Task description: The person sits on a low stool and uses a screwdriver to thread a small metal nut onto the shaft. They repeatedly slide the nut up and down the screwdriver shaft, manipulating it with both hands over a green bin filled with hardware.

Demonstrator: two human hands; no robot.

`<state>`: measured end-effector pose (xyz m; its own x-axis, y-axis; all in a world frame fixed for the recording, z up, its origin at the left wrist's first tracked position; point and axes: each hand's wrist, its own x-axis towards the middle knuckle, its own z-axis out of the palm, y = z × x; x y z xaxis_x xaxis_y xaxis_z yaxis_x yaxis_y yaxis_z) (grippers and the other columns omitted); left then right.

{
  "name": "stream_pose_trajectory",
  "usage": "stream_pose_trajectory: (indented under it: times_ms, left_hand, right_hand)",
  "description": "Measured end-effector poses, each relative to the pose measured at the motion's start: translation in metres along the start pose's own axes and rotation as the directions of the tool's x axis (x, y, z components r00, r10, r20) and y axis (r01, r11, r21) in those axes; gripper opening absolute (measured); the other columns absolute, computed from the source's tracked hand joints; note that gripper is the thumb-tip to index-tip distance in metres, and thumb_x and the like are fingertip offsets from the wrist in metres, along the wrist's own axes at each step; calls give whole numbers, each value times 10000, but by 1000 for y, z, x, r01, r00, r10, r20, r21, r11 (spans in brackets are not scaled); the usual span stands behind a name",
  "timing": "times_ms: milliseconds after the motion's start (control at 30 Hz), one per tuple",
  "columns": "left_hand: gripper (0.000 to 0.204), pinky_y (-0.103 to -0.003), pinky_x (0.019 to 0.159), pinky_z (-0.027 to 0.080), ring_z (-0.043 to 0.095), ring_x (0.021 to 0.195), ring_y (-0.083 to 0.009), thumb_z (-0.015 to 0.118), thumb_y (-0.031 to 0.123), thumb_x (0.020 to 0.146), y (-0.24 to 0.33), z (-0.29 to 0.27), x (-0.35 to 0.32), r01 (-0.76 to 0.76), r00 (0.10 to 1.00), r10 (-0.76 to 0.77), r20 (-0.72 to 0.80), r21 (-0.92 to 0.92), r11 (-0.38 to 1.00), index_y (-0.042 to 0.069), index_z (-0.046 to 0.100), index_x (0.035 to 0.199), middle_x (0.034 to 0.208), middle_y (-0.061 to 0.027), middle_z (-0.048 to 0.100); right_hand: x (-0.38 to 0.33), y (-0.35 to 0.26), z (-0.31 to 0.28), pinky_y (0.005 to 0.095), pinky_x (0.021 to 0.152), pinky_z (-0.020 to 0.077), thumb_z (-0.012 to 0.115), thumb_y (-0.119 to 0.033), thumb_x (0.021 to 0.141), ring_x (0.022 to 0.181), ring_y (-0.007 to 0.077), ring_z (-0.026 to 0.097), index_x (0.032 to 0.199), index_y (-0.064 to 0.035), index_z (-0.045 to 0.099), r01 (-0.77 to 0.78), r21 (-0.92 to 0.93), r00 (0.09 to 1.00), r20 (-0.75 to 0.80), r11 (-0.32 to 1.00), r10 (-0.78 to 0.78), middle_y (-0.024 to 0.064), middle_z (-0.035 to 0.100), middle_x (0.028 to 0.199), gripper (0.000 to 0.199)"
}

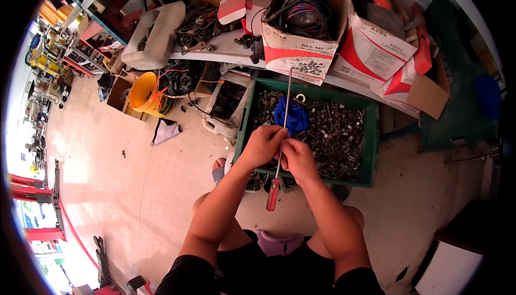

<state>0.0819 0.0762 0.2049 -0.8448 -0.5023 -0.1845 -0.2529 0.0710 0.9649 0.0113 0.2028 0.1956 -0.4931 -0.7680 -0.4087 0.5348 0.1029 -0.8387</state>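
Note:
A long screwdriver with a clear red handle slants across the middle, its handle toward me and its thin metal shaft running away. My left hand closes round the middle of the shaft. My right hand pinches the shaft just below, right beside the left. Both are over a green crate filled with small rusty bolts, nuts and other metal parts. Just past my fingers a bunched blue cloth shows behind the shaft; whether it touches my left hand I cannot tell. My fingertips are partly hidden.
Behind the crate runs a low shelf with a box of wires, more cartons and metal parts. A yellow bucket and a whitish cut-open jug stand left of the crate. Red lift arms are at far left.

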Motion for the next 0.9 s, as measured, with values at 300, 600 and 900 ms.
stream_pose_trajectory:
  times_ms: [300,600,900]
  left_hand:
    - [291,-223,506,429,526,558,-50,548,214,1032,4,0,1,48,998,-48,48,5,999,-17,677,912,649,9,596]
    - [287,-227,467,411,530,512,-54,585,205,1017,13,0,0,56,998,-52,40,-100,993,-23,681,872,628,1,601]
    - [309,-239,456,426,552,484,-64,586,194,1015,21,3,-2,19,1000,-15,27,-167,986,-38,682,836,596,-14,613]
  right_hand:
    - [0,-2,-1,218,431,298,505,-181,1036,484,38,427,888,-19,652,10,17,1000,16,1000,-10,16,607,713,264]
    - [-2,-4,-5,209,450,275,507,-208,1040,488,36,393,874,-49,623,-55,261,993,113,964,26,7,585,720,257]
    - [-6,-10,-4,208,456,273,516,-221,1034,483,33,397,874,-61,619,-80,357,992,119,931,39,8,596,725,249]
